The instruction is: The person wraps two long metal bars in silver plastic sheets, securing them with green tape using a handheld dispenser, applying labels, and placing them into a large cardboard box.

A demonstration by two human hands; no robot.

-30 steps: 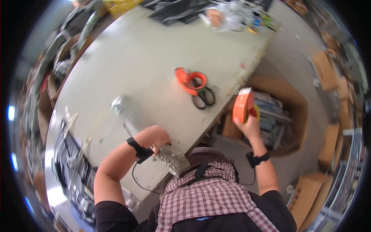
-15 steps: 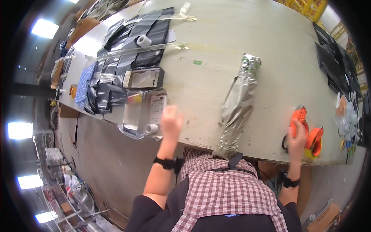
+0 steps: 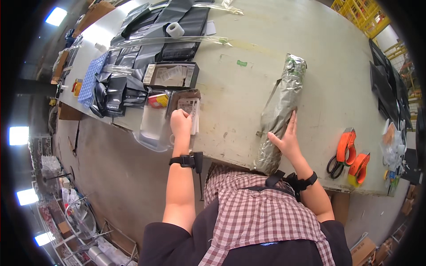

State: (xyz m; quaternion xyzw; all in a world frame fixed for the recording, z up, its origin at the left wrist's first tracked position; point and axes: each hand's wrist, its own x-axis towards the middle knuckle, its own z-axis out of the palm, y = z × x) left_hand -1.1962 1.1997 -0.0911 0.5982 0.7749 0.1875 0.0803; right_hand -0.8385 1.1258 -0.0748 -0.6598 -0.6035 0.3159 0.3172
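A long package (image 3: 284, 99) wrapped in silvery, crinkled film lies lengthwise on the table, its near end at the front edge. On its right side rests my right hand (image 3: 287, 142), fingers stretched out and thumb spread across the wrapping. My left hand (image 3: 180, 125) is over a clear plastic box (image 3: 153, 122) at the table's front left edge. Its fingers are curled together against a stack of printed white labels (image 3: 193, 106); whether a label is pinched between them is hidden. A red and yellow packet (image 3: 158, 100) sits in the same box.
Behind the plastic box stands an open dark carton (image 3: 194, 75) with papers inside. Black plastic bags (image 3: 177, 52) lie under clear tape strips, a white roll (image 3: 175, 29) on top. Right of the package are two orange tape dispensers (image 3: 345, 145) and black-handled scissors (image 3: 335, 168).
My right hand has moved left from the orange dispensers onto the wrapped package. My left hand has shifted left from the table beside the plastic box onto the labels.
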